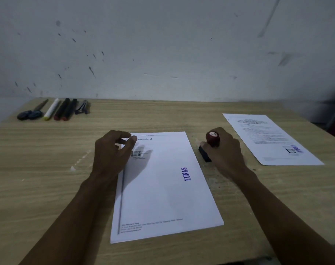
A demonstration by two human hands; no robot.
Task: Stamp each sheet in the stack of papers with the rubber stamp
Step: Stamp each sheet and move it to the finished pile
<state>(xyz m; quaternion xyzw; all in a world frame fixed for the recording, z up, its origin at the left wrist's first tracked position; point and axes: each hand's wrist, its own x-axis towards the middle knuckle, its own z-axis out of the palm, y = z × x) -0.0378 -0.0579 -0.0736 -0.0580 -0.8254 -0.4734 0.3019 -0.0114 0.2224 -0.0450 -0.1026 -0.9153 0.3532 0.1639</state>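
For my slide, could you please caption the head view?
Right hand holds the stamp beside a freshly stamped stack.

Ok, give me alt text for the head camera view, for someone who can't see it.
A person's right hand grips a red-knobbed rubber stamp resting on a wooden table, beside a paper stack stamped LUNAS. The left hand hovers over the stack's top corner; a stamped sheet lies right.
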